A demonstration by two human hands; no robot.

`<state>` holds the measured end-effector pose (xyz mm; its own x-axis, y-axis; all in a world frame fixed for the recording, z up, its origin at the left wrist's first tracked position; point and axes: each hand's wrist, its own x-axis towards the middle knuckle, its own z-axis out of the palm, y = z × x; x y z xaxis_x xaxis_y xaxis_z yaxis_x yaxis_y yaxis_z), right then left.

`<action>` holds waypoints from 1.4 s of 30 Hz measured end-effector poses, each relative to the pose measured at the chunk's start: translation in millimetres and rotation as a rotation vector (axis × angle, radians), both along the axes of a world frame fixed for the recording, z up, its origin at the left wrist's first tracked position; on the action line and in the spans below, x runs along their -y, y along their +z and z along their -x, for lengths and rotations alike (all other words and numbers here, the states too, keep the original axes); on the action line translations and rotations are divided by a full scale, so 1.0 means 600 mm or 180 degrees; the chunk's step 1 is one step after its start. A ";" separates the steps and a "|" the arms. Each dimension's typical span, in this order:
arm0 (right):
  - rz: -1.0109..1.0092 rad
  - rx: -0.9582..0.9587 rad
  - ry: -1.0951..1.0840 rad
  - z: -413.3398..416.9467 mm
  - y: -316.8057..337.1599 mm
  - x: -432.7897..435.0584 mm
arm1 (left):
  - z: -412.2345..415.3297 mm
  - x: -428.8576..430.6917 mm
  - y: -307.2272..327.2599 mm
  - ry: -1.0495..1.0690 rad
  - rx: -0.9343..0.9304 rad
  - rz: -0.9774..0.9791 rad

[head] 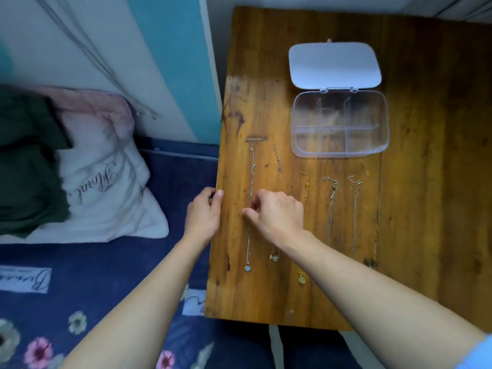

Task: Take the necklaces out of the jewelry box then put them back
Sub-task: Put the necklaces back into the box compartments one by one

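Observation:
Several thin necklaces lie in parallel lines on the wooden table point(415, 209). The leftmost silver necklace point(251, 171) ends in a pale round pendant near me. My right hand point(277, 214) rests over its chain, thumb and forefinger pinched together on it. My left hand point(203, 215) grips the table's left edge. The clear plastic jewelry box point(383, 123) stands open behind the necklaces, its divided compartments looking empty, its lid point(334, 65) folded back flat. A second necklace point(277, 161) passes under my right hand; a gold necklace point(306, 185) and two silver ones lie to the right.
A bed with a dark blue flowered cover point(93, 275) lies left of the table. A white and pink pillow point(106, 187) and a dark green cloth point(26, 161) sit at its head against the white and blue wall.

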<state>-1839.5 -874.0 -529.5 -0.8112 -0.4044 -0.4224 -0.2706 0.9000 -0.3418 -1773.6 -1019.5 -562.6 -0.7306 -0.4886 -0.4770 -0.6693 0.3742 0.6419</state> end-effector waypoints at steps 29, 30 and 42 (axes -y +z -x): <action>0.2431 0.0878 -0.1445 0.120 0.164 -0.122 | 0.043 -0.094 0.048 -0.0549 -0.0528 0.1219; 0.2475 0.0862 -0.1380 0.131 0.177 -0.127 | 0.048 -0.104 0.049 -0.0665 -0.0452 0.1095; 0.2823 0.0459 -0.1140 0.248 0.269 -0.145 | 0.091 -0.155 0.059 -0.0892 0.0739 0.0693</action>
